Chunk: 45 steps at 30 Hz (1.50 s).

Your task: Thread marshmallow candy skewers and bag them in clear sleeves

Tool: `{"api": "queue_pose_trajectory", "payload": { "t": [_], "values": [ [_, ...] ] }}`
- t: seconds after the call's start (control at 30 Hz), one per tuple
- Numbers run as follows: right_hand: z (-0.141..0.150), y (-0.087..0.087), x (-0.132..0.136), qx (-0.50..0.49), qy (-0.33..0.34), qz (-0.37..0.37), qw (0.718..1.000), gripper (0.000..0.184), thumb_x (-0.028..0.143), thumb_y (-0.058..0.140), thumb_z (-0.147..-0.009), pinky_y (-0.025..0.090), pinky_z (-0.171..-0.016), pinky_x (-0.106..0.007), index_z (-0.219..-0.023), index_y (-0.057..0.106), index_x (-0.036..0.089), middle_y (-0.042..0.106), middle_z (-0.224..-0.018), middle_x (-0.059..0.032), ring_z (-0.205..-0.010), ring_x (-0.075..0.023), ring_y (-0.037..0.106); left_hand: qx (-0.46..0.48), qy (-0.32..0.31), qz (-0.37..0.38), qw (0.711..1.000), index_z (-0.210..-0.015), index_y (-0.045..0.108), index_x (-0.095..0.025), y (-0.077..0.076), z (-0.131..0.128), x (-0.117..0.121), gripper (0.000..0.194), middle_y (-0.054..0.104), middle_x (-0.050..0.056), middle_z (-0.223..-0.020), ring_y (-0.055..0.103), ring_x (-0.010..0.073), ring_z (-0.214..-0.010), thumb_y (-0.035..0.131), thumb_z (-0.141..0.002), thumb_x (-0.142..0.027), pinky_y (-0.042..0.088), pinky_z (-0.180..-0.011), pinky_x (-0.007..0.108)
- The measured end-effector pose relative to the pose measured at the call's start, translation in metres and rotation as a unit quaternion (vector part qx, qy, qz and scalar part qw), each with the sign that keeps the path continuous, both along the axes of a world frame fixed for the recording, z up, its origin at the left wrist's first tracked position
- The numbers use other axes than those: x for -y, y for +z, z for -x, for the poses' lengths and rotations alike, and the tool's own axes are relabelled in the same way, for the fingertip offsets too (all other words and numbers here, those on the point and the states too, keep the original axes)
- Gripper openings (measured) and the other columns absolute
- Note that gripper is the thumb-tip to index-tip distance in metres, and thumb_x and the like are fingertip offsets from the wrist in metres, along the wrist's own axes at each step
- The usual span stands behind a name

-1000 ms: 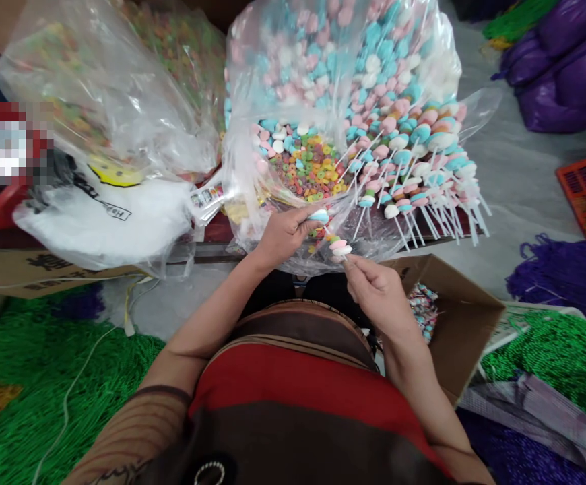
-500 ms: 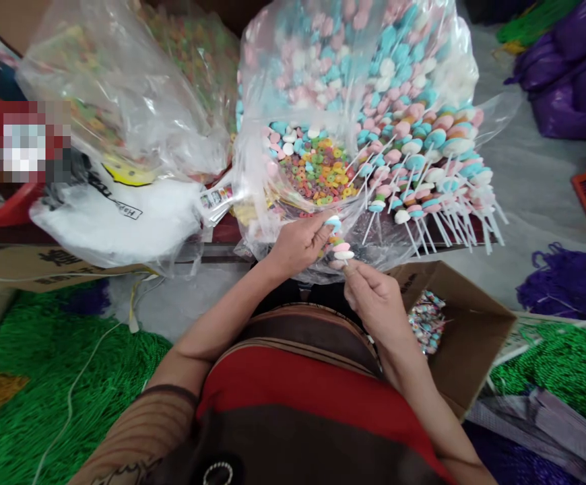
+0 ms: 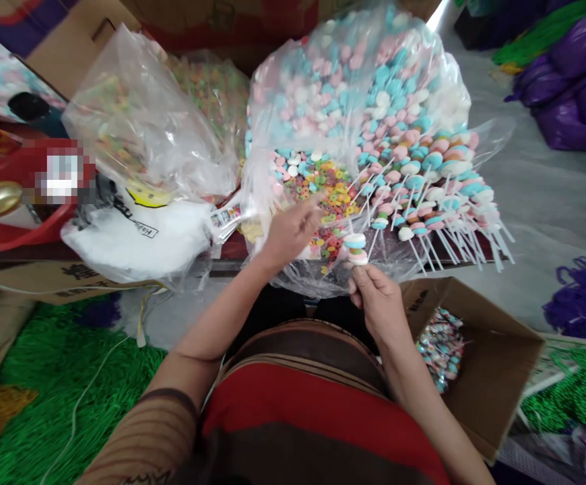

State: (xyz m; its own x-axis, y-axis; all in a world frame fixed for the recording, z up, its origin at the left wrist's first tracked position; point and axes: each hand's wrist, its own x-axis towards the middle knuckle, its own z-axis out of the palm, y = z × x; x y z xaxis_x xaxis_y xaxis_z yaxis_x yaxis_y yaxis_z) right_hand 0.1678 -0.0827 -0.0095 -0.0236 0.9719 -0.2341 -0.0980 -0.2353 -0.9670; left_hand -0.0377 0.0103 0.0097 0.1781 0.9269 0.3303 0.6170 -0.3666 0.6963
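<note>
My right hand (image 3: 376,293) is closed on a candy skewer (image 3: 356,244), holding it upright with white, blue and pink marshmallow discs and a coloured ring stacked above the fingers. My left hand (image 3: 293,232) hovers apart from it, over the near side of the fruit-coloured ring candies (image 3: 336,199); motion smears its fingers, so I cannot make out whether they hold anything. Behind the rings, a clear plastic bag (image 3: 293,87) bulges with pink, blue and white marshmallows. A pile of finished skewers (image 3: 424,182) lies to the right, white sticks pointing toward me.
A cardboard box (image 3: 490,377) with wrapped sweets stands below the table on the right. Left are a white printed bag (image 3: 141,236), a bag of ring candies (image 3: 121,121) and a red basin (image 3: 45,232). Green strands (image 3: 106,377) cover the floor.
My left hand has left the skewer and moved a little left and up over the ring candies. The right hand keeps the skewer, now more upright. The view has shifted slightly.
</note>
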Motion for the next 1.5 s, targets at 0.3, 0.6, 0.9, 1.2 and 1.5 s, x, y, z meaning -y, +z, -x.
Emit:
{"api": "queue_pose_trajectory", "payload": {
  "t": [0.3, 0.6, 0.9, 1.2, 1.5],
  "values": [
    [-0.006, 0.012, 0.004, -0.038, -0.054, 0.004, 0.998, 0.037, 0.056, 0.075, -0.085, 0.024, -0.043, -0.022, -0.086, 0.072, 0.019, 0.049, -0.057, 0.0064, -0.045, -0.0064, 0.036, -0.313, 0.167, 0.089, 0.931, -0.105, 0.077, -0.011, -0.010, 0.030, -0.138, 0.029, 0.073, 0.022, -0.120, 0.064, 0.0331, -0.115, 0.050, -0.094, -0.014, 0.046, -0.097, 0.041],
    [-0.016, 0.010, -0.001, -0.059, -0.113, 0.003, 0.992, 0.038, 0.056, 0.080, -0.080, 0.023, -0.041, -0.022, -0.087, 0.074, 0.019, 0.049, -0.056, 0.0066, -0.044, -0.0063, 0.034, -0.317, 0.116, 0.055, 0.940, -0.117, 0.071, -0.015, -0.016, 0.025, -0.107, 0.032, 0.067, 0.020, -0.128, 0.059, 0.0349, -0.119, 0.045, -0.100, -0.022, 0.042, -0.101, 0.045],
    [-0.011, 0.009, 0.001, -0.062, -0.103, 0.002, 0.993, 0.036, 0.054, 0.079, -0.082, 0.023, -0.042, -0.021, -0.088, 0.074, 0.019, 0.050, -0.057, 0.0065, -0.045, -0.0058, 0.036, -0.359, -0.040, 0.066, 0.930, -0.116, 0.075, -0.016, -0.014, 0.018, -0.077, 0.032, 0.074, 0.015, -0.117, 0.063, 0.0302, -0.117, 0.053, -0.092, -0.015, 0.042, -0.107, 0.043],
    [-0.010, 0.005, 0.005, -0.051, -0.098, -0.006, 0.994, 0.036, 0.054, 0.077, -0.085, 0.023, -0.042, -0.021, -0.085, 0.073, 0.018, 0.049, -0.057, 0.0066, -0.044, -0.0048, 0.035, -0.324, -0.003, 0.101, 0.941, -0.082, 0.075, -0.015, -0.014, 0.015, -0.100, 0.014, 0.077, 0.014, -0.096, 0.070, 0.0286, -0.098, 0.062, -0.082, -0.010, 0.050, -0.087, 0.035],
    [-0.007, 0.007, -0.002, -0.030, -0.041, 0.002, 0.999, 0.038, 0.055, 0.072, -0.087, 0.022, -0.042, -0.021, -0.076, 0.065, 0.019, 0.050, -0.055, 0.0070, -0.042, -0.0047, 0.036, 0.285, 0.102, 0.177, 0.936, -0.086, 0.070, -0.018, -0.020, 0.023, -0.076, 0.010, 0.068, -0.001, -0.076, 0.063, 0.0123, -0.067, 0.064, -0.084, -0.012, 0.051, -0.068, 0.024]
  ]
}}
